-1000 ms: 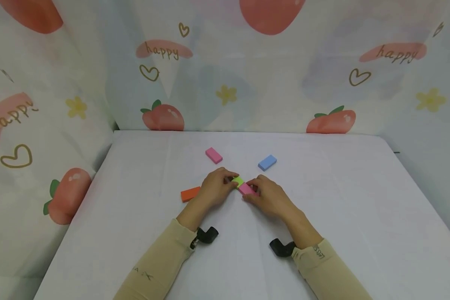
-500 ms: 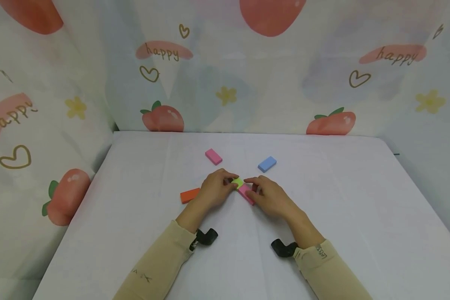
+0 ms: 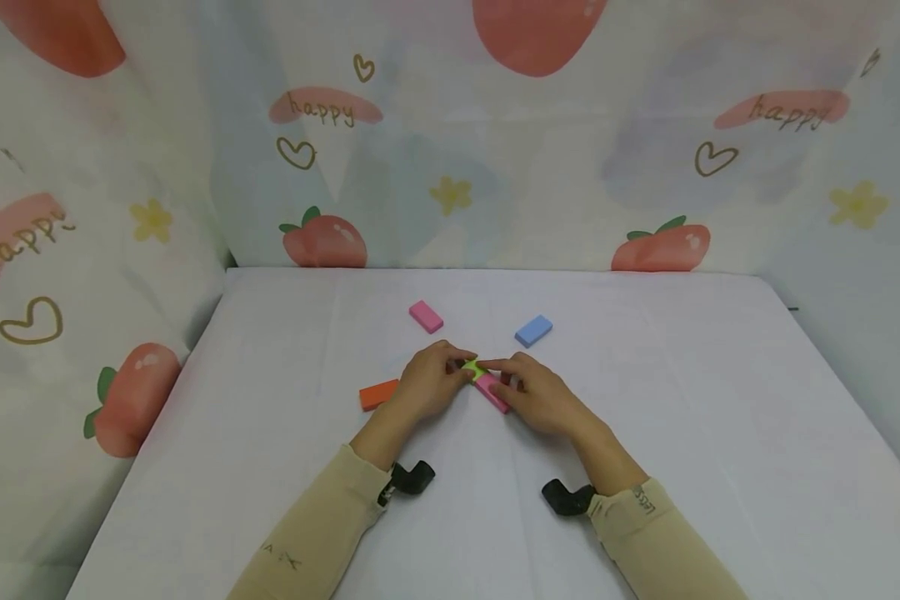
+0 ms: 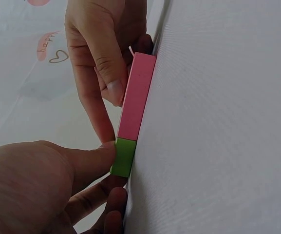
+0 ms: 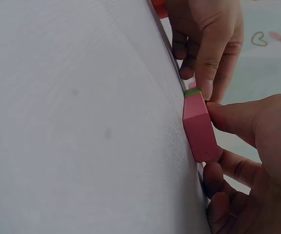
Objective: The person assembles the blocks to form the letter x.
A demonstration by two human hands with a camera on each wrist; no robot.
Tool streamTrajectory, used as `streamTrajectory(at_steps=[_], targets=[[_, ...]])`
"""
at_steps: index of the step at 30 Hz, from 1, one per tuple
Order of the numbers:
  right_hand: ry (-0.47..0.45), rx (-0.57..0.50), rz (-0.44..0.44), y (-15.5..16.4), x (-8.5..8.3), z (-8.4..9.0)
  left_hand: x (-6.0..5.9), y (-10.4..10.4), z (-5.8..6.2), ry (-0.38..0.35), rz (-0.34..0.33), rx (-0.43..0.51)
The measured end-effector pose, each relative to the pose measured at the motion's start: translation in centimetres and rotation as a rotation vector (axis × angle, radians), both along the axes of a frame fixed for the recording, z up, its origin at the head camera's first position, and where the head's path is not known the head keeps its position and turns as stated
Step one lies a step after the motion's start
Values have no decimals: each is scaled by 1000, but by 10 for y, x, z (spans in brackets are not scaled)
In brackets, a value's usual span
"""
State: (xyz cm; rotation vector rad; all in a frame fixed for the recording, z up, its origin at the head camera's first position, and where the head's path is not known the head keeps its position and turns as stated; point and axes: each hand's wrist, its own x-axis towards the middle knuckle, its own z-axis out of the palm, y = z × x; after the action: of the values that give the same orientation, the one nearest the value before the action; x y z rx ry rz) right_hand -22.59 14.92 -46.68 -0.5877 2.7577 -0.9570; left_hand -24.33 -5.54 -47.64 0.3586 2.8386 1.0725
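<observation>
Left hand (image 3: pixel 429 383) pinching green block (image 3: pixel 474 367), right hand (image 3: pixel 537 396) pinching pink block (image 3: pixel 491 392), ends touching, just right of orange block (image 3: pixel 378 393).

A pink block (image 3: pixel 426 317) and a blue block (image 3: pixel 533 330) lie apart on the white table (image 3: pixel 720 400), toward the back. An orange block (image 3: pixel 378 393) lies at the left. A strawberry-print curtain (image 3: pixel 450 133) hangs behind and on both sides.
</observation>
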Motion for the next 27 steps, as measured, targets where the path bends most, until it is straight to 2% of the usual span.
streamTrajectory(at_steps=[11,22,27], targets=[[-7,5,-3,1,1,-3,4,3,4,1,0,-20],[-36,11,-24,0,4,-7,10,2,5,-15,-30,-49],[-22,25,-28,2,3,-2,13,0,12,-46,-43,-44]])
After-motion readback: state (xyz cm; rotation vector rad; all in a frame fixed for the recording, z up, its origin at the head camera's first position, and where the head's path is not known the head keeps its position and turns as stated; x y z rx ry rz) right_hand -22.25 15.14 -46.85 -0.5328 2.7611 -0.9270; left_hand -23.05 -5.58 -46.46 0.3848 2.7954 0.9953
